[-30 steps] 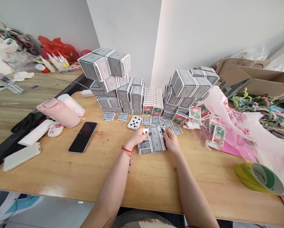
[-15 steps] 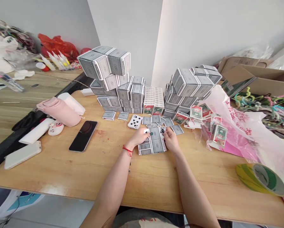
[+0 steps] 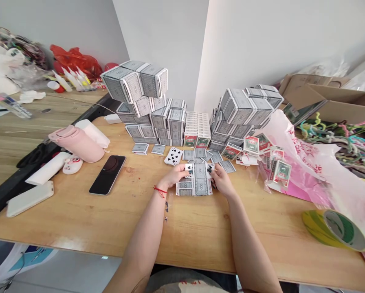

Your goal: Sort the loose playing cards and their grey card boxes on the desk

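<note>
Several playing cards [image 3: 202,183] form a flat, overlapping arrangement, most with patterned backs up. At its left side my left hand [image 3: 174,176], with a red string on the wrist, pinches a card near the top edge. My right hand [image 3: 221,180] grips the right side, where an eight shows. Just beyond lie a face-up seven of spades [image 3: 173,156] and loose face-down cards [image 3: 200,153]. Blocks built of cards stand in a left stack [image 3: 139,93] and a right stack [image 3: 243,110], with rows of card boxes [image 3: 197,126] between them.
On the wooden table [image 3: 115,228] a black phone [image 3: 107,175], a pink case [image 3: 75,142] and a white power bank [image 3: 30,198] lie left. Right are card packs [image 3: 282,172], pink plastic [image 3: 319,162] and yellow-green tape [image 3: 335,230]. A cardboard box [image 3: 344,101] stands behind.
My left hand has shifted slightly left, uncovering more of the white card face at the top. The held cards now look straighter. My right hand has barely moved.
</note>
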Tool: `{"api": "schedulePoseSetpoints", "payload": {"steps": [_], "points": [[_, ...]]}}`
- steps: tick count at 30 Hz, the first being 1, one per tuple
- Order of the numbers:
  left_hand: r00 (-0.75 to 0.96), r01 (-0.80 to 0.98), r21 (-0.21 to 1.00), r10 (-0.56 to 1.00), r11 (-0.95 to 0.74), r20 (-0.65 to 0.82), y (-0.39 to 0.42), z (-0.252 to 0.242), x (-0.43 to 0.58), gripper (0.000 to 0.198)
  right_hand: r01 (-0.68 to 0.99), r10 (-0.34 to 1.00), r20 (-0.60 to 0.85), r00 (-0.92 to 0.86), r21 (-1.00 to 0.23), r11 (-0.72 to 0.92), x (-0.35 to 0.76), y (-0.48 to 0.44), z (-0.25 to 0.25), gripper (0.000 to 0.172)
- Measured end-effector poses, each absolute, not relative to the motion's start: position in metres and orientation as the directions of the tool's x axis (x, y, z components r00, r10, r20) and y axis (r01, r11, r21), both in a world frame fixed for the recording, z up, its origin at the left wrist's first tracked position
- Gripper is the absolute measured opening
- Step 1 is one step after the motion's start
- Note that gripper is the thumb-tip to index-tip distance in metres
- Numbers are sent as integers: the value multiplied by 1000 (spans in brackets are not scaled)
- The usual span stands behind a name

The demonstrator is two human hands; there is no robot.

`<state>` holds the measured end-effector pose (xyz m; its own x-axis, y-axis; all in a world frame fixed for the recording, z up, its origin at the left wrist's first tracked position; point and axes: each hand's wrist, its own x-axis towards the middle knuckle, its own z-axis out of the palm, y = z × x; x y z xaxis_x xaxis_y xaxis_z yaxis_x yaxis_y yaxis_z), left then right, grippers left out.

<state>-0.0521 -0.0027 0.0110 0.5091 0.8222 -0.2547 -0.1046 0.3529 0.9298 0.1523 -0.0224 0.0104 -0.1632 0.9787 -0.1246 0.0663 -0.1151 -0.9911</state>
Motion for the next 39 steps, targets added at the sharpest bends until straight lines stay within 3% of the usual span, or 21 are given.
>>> {"api": "schedulePoseSetpoints", "payload": {"steps": [18,25,30,35,39], "points": [[471,-66,948,847,312,-246,-5,13,-52,25,-17,979,-132,-157,-990,-137,150,-18,7,27],[501,-157,915,829,370,-249,-14,27,-50,25,125,991,-83,-109,-990,-69,153,-15,3,27],[527,-169,914,817,370,-234,-16,32,-51,26,125,986,-96,-132,-989,-80,154,-14,1,28],[420,-37,938,857,344,-297,-10,27,-50,21,144,993,-64,-101,-988,-49,147,-16,-4,29],[374,60,955,881,290,-291,-7,21,-46,20,301,997,24,-73,-953,45,140,-19,-5,27]]}}
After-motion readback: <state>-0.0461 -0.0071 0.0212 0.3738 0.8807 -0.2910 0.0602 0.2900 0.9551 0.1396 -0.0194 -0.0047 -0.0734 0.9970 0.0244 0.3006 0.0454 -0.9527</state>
